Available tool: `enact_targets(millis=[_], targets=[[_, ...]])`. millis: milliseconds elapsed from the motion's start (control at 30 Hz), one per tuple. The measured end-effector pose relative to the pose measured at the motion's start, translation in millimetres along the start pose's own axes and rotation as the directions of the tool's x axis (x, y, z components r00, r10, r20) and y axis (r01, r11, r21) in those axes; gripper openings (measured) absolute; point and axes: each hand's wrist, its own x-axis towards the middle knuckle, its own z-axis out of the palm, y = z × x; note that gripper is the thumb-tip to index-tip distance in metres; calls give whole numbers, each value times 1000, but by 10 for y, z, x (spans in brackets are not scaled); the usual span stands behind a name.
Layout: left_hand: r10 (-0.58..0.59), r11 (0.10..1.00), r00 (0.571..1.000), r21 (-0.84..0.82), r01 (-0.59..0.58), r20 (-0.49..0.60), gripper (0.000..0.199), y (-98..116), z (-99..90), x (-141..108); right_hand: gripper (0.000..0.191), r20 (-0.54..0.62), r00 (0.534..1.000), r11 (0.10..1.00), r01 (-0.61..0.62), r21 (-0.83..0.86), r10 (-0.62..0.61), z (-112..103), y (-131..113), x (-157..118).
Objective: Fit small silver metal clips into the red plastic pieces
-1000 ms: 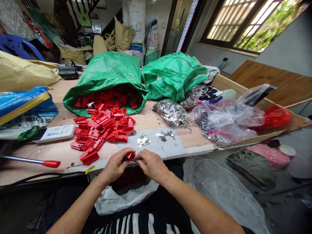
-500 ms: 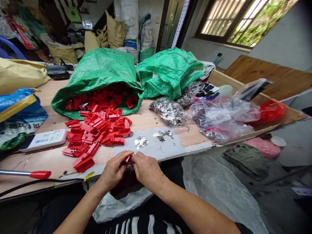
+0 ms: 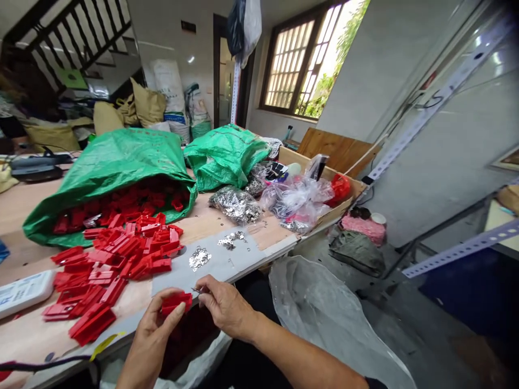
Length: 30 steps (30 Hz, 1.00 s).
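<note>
My left hand (image 3: 156,324) holds a red plastic part (image 3: 175,303) between thumb and fingers at the table's front edge. Just right of it, my right hand (image 3: 227,308) pinches a small, thin metal piece (image 3: 197,290), apart from the red part. Beyond my hands, a grey sheet (image 3: 243,265) bears a pile of shiny metal pieces (image 3: 200,259) and a looser cluster of darker ones (image 3: 232,240). To the left, many red parts (image 3: 117,254) are heaped before the mouth of a green sack (image 3: 121,156).
A second green sack (image 3: 227,154), a clear bag of metal pieces (image 3: 235,205) and other plastic bags (image 3: 298,197) stand behind. A white box (image 3: 26,292) lies at left. Below the table edge hangs a large clear bag (image 3: 324,324); another bag (image 3: 203,362) with red parts is under my hands.
The view has swung right and up. My hands, earlier together around a red part, have come apart; the part stays in my left hand and a small metal piece now shows in my right.
</note>
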Motion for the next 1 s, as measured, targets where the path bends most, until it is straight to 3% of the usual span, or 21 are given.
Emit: enact_targets(millis=[67,167,300,567,733,867,1000], targets=[[-118,959,990,-248,135,83,23,69,75,-69,29,41,999,997,-27,66,24,-63,-33,-35],[-239,811,956,-506,293,169,4,161,158,-132,39,79,996,990,-38,135,28,-134,-86,-69],[-307,678,934,-647,348,181,19,220,219,-156,38,126,992,990,-33,138,16,-190,-147,-69],[-324,583,929,-737,343,177,27,245,257,-178,34,144,989,1000,26,-10,-25,-237,-231,-43],[-343,532,915,-758,377,214,32,266,264,-207,32,97,994,994,50,-95,-40,-212,-243,-37],[-345,520,913,-766,378,217,34,250,307,-208,31,25,999,996,44,-75,-42,-186,-211,-14],[-350,502,918,-790,352,186,34,219,314,-178,32,80,994,996,76,-38,-72,-210,-201,-13]])
